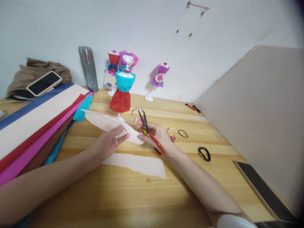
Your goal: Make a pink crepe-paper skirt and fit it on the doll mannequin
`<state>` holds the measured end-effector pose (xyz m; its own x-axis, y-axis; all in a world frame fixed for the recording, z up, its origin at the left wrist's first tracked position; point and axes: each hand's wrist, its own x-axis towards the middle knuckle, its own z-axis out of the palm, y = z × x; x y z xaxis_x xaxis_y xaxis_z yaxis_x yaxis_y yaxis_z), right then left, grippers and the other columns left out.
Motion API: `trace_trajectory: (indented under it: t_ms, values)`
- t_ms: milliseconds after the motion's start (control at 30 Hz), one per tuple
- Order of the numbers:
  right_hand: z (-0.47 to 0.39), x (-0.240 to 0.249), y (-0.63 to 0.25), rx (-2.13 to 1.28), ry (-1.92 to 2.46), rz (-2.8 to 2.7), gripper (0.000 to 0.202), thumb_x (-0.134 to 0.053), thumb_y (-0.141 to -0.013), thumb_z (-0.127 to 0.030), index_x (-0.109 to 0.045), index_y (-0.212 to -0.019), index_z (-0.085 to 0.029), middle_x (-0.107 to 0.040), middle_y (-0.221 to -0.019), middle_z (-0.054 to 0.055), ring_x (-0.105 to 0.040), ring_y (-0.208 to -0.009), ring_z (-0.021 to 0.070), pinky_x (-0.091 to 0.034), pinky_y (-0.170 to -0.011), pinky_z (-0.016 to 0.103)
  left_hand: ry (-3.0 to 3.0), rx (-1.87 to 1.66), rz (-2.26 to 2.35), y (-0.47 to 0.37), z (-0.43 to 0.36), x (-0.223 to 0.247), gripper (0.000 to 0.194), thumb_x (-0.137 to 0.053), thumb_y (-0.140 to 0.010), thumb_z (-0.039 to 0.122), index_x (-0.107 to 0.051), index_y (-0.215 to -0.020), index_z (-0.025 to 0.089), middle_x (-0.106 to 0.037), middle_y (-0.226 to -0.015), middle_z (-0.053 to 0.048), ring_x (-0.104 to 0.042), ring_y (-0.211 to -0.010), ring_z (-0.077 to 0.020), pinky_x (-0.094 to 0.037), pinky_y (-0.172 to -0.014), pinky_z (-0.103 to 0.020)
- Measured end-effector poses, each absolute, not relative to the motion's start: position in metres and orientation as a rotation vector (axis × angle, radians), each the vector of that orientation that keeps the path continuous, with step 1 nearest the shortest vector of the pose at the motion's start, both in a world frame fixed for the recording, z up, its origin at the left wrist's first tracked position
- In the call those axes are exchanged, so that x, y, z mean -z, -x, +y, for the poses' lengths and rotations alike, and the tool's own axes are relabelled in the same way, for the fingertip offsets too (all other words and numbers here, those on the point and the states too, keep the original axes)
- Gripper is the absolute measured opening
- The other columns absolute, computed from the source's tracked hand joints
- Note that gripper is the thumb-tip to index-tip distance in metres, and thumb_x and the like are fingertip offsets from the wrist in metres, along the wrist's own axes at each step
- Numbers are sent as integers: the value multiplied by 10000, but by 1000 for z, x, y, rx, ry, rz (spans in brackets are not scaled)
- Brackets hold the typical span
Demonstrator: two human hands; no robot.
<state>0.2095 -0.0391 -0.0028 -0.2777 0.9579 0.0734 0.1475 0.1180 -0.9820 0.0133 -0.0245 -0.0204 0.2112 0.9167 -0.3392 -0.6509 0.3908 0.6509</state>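
Note:
A strip of pale pink crepe paper (104,123) is stretched between my two hands above the table. My left hand (110,141) pinches its middle, thumb on top. With thumb and fingertips my right hand (154,134) grips the strip's right end. That same hand also carries red-handled scissors (145,125), their dark blades slightly apart and pointing away from me. On the tabletop below lies a second pale pink strip (140,164) with one wavy edge. Just behind the held paper stands a small mannequin in a turquoise top and red skirt (121,99).
Layered coloured paper sheets (45,122) cover the left side. A phone (45,83) rests by brown cloth (26,74), near a grey bottle (88,68). More dressed mannequins (161,77) stand along the wall. Black bands (204,154) and a dark tablet-like device (263,190) lie to the right.

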Motion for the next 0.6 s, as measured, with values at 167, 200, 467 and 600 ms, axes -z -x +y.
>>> trace_trajectory:
  t_ms: [167,200,467,600]
  values:
    - [-39,2,-208,-1264,1053,-1561,257,-782,-700,-263,-731,-935,-169,-595,-731,-1,-497,-653,119,-415,-643,263,-511,-1151,654,-10,-24,16,242,-797,-721,168,-689,-932,216,-724,-1025,13,-656,-1055,-182,-610,-848,-327]
    - [-39,2,-208,-1265,1050,-1562,252,-783,-699,-260,-730,-929,-171,-593,-729,-3,-496,-651,119,-417,-644,264,-525,-1147,642,-10,-24,16,236,-797,-724,178,-689,-931,214,-725,-1035,4,-656,-1065,-190,-612,-850,-333]
    - [-35,5,-217,-1258,1140,-1526,346,-802,-673,-276,-679,-981,-180,-562,-743,-23,-477,-622,103,-385,-591,251,-473,-1204,767,-7,-17,3,114,-744,-760,99,-674,-827,160,-733,-834,-6,-705,-779,-146,-623,-619,-221]
    - [-34,1,-225,-1228,1118,-1513,342,-791,-708,-330,-662,-987,-181,-551,-740,-21,-481,-623,102,-389,-586,250,-457,-1271,781,-2,-10,-2,107,-710,-797,103,-676,-880,163,-740,-859,-3,-713,-807,-144,-622,-626,-198]
